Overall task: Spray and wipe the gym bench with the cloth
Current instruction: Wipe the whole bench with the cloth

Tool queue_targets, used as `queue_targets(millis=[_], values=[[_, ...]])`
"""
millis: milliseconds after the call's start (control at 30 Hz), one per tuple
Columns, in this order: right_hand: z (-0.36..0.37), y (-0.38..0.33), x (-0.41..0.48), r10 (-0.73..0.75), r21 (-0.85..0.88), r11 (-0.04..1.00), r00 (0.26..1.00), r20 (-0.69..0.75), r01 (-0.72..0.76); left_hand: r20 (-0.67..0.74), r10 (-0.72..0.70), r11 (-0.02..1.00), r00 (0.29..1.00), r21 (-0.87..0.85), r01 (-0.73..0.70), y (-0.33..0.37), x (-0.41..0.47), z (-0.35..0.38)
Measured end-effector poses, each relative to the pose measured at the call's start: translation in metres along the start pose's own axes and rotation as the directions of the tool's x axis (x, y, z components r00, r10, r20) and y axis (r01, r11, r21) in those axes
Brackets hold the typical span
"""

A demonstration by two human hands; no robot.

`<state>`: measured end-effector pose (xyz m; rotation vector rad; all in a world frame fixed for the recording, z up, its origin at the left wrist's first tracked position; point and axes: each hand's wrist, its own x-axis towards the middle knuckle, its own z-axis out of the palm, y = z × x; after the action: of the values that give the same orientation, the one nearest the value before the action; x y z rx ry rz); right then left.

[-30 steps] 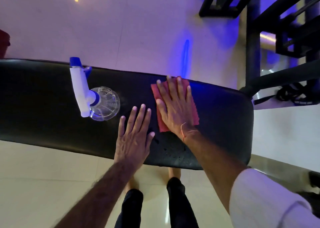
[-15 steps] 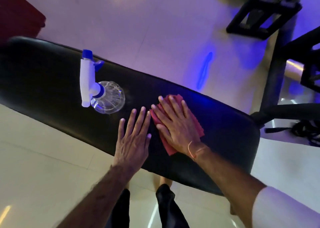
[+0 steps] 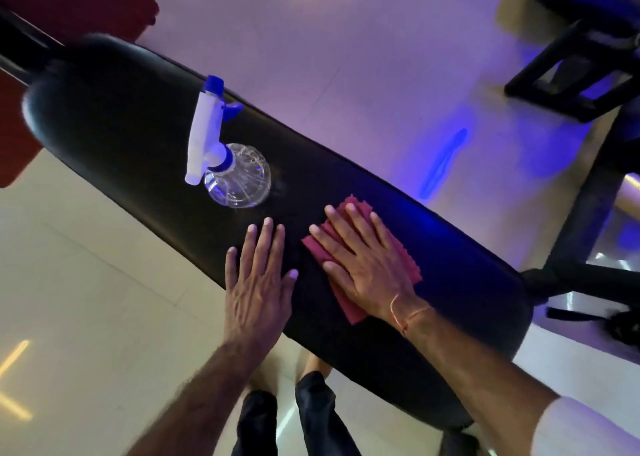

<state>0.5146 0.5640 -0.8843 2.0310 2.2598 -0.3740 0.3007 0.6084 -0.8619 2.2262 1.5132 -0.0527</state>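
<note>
No legible text, labels, brands or numbers anywhere: spray bottle (image 3: 228, 165) is plain clear plastic with a white-blue head, cloth (image 3: 398, 255) and bench pad (image 3: 138, 137) carry no markings.

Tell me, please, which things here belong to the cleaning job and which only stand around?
Job:
- gym bench
- red cloth, under the flat right hand
- spray bottle, standing on the bench
- left hand, resting flat on the bench

Standing around:
- black equipment frame
- red mat
</note>
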Motion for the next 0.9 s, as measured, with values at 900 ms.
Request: queue_targets(millis=[900], values=[[0.0, -0.002, 0.008, 0.125, -0.03, 0.992, 0.992, -0.028, -0.125, 0.138, 0.141, 0.989, 0.98, 0.012, -0.144, -0.026, 0.001, -0.008]])
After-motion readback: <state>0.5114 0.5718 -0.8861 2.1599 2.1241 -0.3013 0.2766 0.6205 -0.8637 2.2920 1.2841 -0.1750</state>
